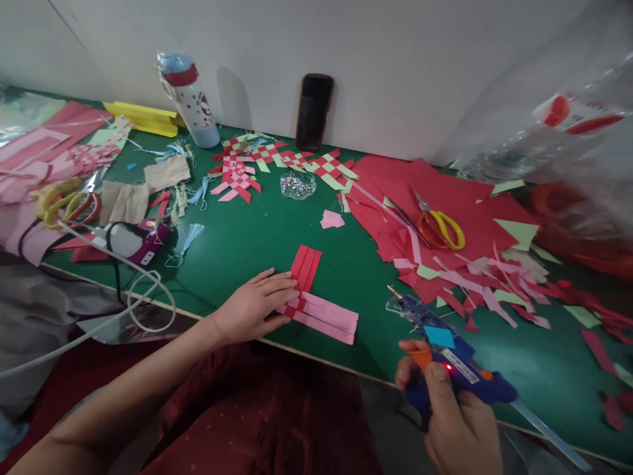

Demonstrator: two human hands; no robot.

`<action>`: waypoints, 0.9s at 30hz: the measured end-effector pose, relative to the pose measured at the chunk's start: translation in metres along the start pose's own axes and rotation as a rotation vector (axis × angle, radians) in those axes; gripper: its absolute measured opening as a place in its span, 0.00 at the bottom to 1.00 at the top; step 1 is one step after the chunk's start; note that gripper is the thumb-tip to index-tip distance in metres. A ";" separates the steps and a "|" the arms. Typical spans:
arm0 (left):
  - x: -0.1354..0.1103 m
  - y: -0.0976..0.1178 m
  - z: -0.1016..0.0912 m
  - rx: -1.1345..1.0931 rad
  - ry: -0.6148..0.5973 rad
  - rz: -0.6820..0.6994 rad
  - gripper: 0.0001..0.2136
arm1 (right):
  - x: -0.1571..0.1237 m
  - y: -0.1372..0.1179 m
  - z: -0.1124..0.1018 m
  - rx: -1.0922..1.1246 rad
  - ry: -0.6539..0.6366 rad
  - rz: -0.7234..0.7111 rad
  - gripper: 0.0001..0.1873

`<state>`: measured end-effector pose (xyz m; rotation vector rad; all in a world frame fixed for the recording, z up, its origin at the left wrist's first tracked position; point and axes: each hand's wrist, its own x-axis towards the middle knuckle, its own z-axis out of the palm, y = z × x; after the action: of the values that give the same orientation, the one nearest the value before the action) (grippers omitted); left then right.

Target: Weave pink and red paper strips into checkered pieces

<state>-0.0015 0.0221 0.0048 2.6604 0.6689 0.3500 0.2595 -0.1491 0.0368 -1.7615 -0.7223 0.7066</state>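
"Where is the weave?"

"Near the middle of the table [237,241], close to its near edge. The red strips [307,264] run towards the far side, the pink strips [331,318] towards the right, and they cross at a checked corner."

"What's the left hand [260,303] doing?"

"It lies flat, fingers stretched out side by side, their tips over the left part of that corner. They pinch nothing that I can see."

"And the right hand [457,412]?"

"Wrapped round the glue gun [457,359], a finger at the orange trigger [421,357]. I can't tell whether it's squeezed. A red light [448,367] glows on the body, and the nozzle points far and left, well apart from the paper."

"How would you handle this well?"

"I'd press the corner evenly, so the checks sit tight and square. There's a dark gap between the pink strips, so I'd nudge those together first. Bare fingertips should stay clear of the nozzle, which is probably hot, and small dabs would suit thin paper better than a long bead."

"Anything in the way?"

"Not close by. The scissors [448,231] lie farther off, on red paper [395,188] at the right."
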 end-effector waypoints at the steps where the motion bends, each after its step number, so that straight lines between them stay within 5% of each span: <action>1: 0.002 0.000 0.000 0.000 0.015 -0.004 0.18 | 0.000 -0.001 0.000 -0.021 0.001 -0.006 0.18; 5: 0.006 0.001 0.004 0.007 0.075 -0.002 0.16 | 0.003 -0.003 -0.008 -0.174 -0.004 -0.070 0.20; 10: 0.003 0.000 0.011 0.036 0.130 0.018 0.15 | 0.036 0.006 -0.024 -0.754 0.120 -0.422 0.27; 15: -0.007 -0.001 0.011 0.057 0.166 0.023 0.14 | 0.083 0.028 -0.023 -1.065 -0.010 -0.699 0.29; 20: -0.021 -0.004 0.006 0.081 0.141 0.009 0.14 | 0.096 0.026 -0.028 -1.112 -0.042 -0.778 0.34; 24: -0.017 -0.003 0.003 0.063 0.144 -0.007 0.15 | 0.067 0.002 -0.010 -0.996 -0.014 -0.888 0.22; 27: -0.005 0.000 0.002 0.038 0.106 0.003 0.17 | 0.038 -0.004 0.029 -0.869 -0.290 -1.044 0.21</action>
<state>-0.0052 0.0191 0.0027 2.6942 0.7098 0.4870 0.2616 -0.1022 0.0284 -1.6458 -2.1544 -0.1354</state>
